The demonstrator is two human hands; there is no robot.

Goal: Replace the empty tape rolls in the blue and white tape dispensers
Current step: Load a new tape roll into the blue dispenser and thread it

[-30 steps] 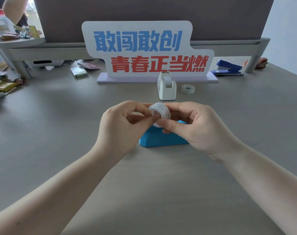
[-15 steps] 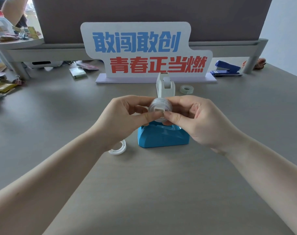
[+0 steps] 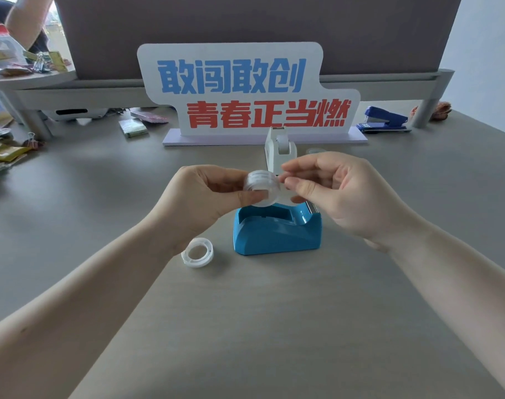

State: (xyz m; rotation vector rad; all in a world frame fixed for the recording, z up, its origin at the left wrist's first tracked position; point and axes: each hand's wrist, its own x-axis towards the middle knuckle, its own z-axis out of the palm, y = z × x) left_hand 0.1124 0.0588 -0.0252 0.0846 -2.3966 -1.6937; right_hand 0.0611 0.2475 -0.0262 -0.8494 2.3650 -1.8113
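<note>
My left hand (image 3: 205, 194) grips a clear tape roll (image 3: 262, 185) held above the blue tape dispenser (image 3: 277, 233), whose roll cradle stands empty. My right hand (image 3: 340, 194) pinches at the roll's right edge with thumb and forefinger, apparently on the tape end. An empty white roll core (image 3: 197, 252) lies flat on the desk left of the blue dispenser. The white tape dispenser (image 3: 280, 149) stands behind my hands, a roll in it. Another small tape roll (image 3: 314, 151) peeks out just above my right hand.
A white sign with blue and red characters (image 3: 245, 93) stands at the back of the grey desk (image 3: 274, 326). A blue stapler (image 3: 385, 119) sits back right. Clutter of packets and clips (image 3: 6, 154) lies far left. A person's arm (image 3: 26, 21) shows at top left.
My hands lifted and drew slightly apart, exposing the blue dispenser's empty cradle. The empty core came into view on the desk. My right fingers shifted to the roll's right edge.
</note>
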